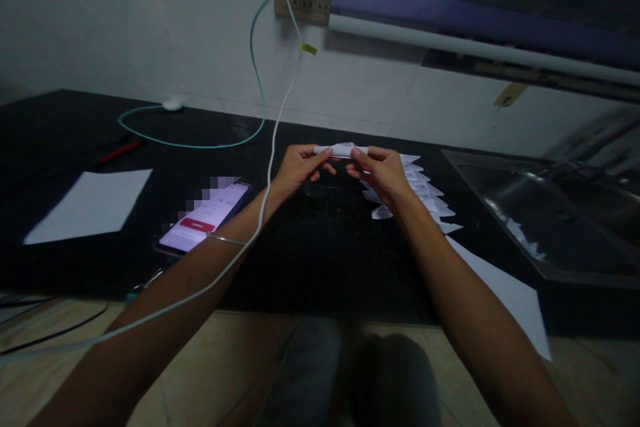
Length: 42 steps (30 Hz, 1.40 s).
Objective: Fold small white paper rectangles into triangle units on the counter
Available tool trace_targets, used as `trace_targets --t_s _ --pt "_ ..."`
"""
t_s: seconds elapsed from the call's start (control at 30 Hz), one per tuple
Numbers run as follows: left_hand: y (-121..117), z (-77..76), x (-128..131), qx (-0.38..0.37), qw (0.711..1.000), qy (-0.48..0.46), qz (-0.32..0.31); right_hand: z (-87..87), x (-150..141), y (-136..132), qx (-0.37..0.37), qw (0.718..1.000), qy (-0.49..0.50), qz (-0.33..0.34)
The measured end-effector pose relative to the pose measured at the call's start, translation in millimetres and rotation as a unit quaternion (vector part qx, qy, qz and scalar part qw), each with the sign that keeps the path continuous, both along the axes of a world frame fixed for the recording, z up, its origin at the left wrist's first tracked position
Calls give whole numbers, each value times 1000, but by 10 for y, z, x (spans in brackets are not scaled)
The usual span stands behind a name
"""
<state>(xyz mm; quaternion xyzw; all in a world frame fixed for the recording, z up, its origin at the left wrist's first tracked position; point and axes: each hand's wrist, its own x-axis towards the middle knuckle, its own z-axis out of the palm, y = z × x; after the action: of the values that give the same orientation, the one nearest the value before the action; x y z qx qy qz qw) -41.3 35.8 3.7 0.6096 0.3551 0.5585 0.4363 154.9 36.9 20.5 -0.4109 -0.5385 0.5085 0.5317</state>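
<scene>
A small folded strip of white paper (342,149) is held up between my two hands, above the far half of the black counter. My left hand (304,165) pinches its left end between thumb and fingers. At the right end, my right hand (381,172) grips it the same way, thumb on top. Just beyond and under my right wrist lies a row of folded white paper pieces (425,190), pointed and overlapping; my arm hides part of it. A white sheet (505,287) lies beside my right forearm.
A lit phone (205,220) lies by my left forearm, with another white sheet (95,203) and a red pen-like object (120,151) farther left. A white cable (273,160) crosses over my left arm. A metal sink (565,213) is at right.
</scene>
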Motion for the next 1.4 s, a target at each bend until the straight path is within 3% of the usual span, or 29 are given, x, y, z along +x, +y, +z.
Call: trace_targets --t_s 0.37,0.77,1.1,1.27,1.4 --pt "-18 4 16 27 998 30 55 -45 -77 13 3 999 22 -40" --pt "-15 10 16 38 995 52 73 -42 -95 11 -3 999 -2 -54" --pt "63 -23 43 9 997 -10 79 -65 -149 -26 3 998 26 -59" --pt "16 -28 83 -7 999 24 29 -88 -216 -59 2 997 47 -55" --pt "-57 10 109 -6 999 30 36 -111 -240 -66 14 998 12 -55"
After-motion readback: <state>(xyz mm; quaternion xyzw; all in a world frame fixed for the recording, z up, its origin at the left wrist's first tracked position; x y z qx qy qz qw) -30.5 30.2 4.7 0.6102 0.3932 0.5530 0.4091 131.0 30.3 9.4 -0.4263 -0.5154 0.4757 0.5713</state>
